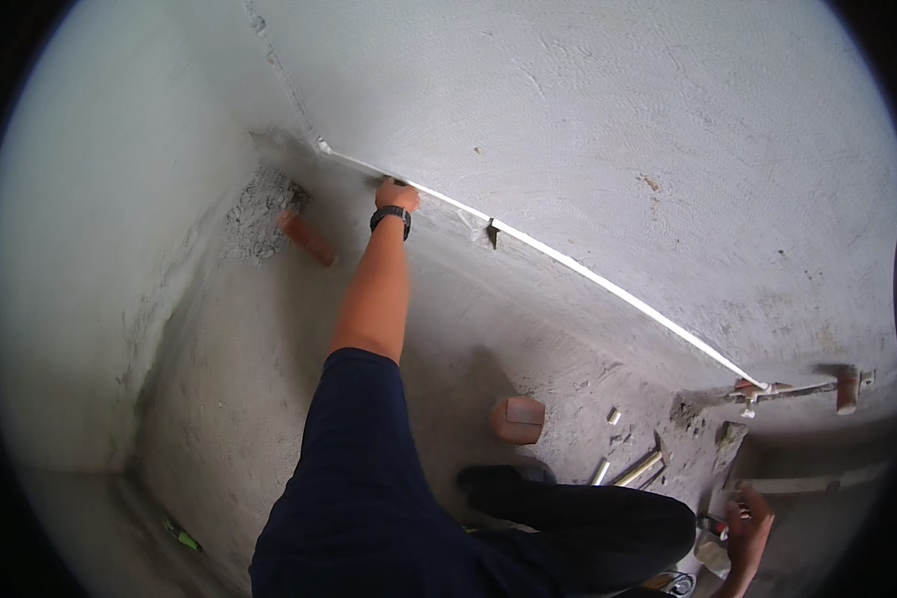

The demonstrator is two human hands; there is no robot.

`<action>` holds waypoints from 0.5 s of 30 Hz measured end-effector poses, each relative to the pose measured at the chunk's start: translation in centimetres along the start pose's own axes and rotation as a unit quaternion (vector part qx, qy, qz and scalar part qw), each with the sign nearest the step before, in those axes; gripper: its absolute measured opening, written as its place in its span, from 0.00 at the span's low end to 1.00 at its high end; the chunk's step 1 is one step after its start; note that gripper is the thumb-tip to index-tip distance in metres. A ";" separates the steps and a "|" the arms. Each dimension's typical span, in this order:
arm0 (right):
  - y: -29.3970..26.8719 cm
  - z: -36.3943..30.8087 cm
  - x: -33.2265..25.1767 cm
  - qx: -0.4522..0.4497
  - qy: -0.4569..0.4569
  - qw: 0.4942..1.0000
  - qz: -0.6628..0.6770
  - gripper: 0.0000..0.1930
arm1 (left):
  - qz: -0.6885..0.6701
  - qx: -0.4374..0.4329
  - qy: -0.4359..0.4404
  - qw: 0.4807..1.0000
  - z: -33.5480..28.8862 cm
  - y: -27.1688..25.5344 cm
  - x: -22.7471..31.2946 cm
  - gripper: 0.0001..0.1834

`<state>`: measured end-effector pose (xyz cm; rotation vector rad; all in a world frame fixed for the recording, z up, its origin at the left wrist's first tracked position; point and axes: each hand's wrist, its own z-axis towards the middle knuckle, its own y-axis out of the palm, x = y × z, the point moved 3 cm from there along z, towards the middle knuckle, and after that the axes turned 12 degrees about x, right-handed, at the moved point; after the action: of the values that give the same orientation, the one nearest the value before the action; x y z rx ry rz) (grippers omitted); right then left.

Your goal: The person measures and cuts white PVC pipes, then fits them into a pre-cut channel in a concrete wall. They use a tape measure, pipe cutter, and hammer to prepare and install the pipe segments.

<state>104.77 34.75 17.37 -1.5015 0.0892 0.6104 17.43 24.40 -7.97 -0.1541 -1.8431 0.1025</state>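
The white pipe (580, 267) pointed lengthwise toward the fitting (748, 398), left hand (400, 197) beside its opposite stretch, fingers' closure indeterminable.

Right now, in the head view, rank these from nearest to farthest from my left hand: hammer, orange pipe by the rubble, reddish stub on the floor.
From your left hand, nearest first:
1. Orange pipe, to its left and slightly lower, beside the rubble.
2. Reddish stub, below and right of the hand.
3. Hammer, farther down and right, past the stub.
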 end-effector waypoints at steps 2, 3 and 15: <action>-0.4 -0.3 0.6 0.003 -0.010 1.000 -0.012 0.21 | -0.025 0.000 -0.005 1.000 -0.3 0.0 0.0 0.36; -0.6 -0.5 1.1 0.012 -0.001 1.000 -0.019 0.21 | -0.026 0.016 0.013 0.999 -0.3 0.0 -0.2 0.35; -5.9 -7.7 4.9 0.143 0.029 0.979 -0.140 0.18 | 0.570 -0.073 0.388 0.721 6.3 0.0 -4.6 0.30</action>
<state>113.86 29.35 19.91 -1.2245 0.0091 0.3118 12.56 23.72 -14.05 -1.2470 -0.6787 0.6430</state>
